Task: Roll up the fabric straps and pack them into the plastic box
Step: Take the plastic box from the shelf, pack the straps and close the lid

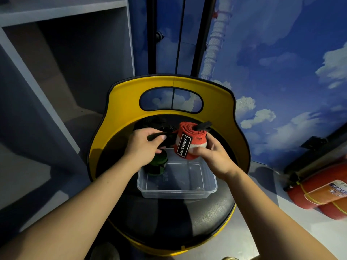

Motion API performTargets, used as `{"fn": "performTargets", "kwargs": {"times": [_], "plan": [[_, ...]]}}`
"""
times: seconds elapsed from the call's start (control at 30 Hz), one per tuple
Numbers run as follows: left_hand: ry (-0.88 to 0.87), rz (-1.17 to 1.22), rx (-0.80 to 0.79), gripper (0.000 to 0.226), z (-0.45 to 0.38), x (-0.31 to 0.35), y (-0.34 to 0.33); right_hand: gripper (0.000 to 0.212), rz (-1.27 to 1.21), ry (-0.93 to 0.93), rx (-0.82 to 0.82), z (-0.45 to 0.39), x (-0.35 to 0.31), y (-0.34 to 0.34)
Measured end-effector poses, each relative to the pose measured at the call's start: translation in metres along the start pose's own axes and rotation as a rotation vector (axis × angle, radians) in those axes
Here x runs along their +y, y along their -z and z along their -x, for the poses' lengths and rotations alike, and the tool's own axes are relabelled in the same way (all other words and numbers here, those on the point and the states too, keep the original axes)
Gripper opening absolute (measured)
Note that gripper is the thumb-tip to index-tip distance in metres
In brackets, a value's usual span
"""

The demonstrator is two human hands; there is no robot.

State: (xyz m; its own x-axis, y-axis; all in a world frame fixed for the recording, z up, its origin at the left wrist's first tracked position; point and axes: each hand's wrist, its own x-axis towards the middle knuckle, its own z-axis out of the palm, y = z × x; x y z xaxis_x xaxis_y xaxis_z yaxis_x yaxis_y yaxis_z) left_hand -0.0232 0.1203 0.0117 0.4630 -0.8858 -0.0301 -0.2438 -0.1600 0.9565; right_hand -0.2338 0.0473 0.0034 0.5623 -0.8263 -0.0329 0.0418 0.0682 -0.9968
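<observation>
A rolled red and white fabric strap (189,141) with a black label is held above the back of the clear plastic box (206,186). My right hand (214,156) grips the roll from the right. My left hand (144,147) pinches the strap's black end tab (169,137) on the roll's left side. A rolled green strap (158,163) stands in the box's back left corner, partly hidden by my left hand. A loose black strap (155,122) lies on the seat behind the box.
The box rests on a round black seat (169,218) with a yellow backrest (169,83). Grey shelves (56,53) stand to the left. A red fire extinguisher (319,190) lies on the floor at the right, by a blue sky-printed wall.
</observation>
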Motion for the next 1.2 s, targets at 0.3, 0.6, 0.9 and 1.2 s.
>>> {"fn": "performTargets", "kwargs": {"times": [0.3, 0.6, 0.9, 1.2], "plan": [[0.006, 0.022, 0.048, 0.011, -0.008, 0.006, 0.022, 0.066, -0.024, -0.034, -0.081, -0.003, 0.000, 0.014], [-0.113, 0.035, 0.031, 0.011, 0.016, 0.019, 0.001, 0.046, 0.055, 0.031, 0.136, -0.003, 0.002, -0.006], [-0.288, -0.056, -0.081, 0.044, 0.026, 0.009, -0.024, 0.036, 0.144, 0.073, 0.262, -0.003, 0.005, -0.020], [-0.278, 0.061, -0.055, 0.027, 0.011, 0.011, -0.022, 0.079, 0.089, -0.007, 0.305, -0.004, 0.009, -0.019]]}}
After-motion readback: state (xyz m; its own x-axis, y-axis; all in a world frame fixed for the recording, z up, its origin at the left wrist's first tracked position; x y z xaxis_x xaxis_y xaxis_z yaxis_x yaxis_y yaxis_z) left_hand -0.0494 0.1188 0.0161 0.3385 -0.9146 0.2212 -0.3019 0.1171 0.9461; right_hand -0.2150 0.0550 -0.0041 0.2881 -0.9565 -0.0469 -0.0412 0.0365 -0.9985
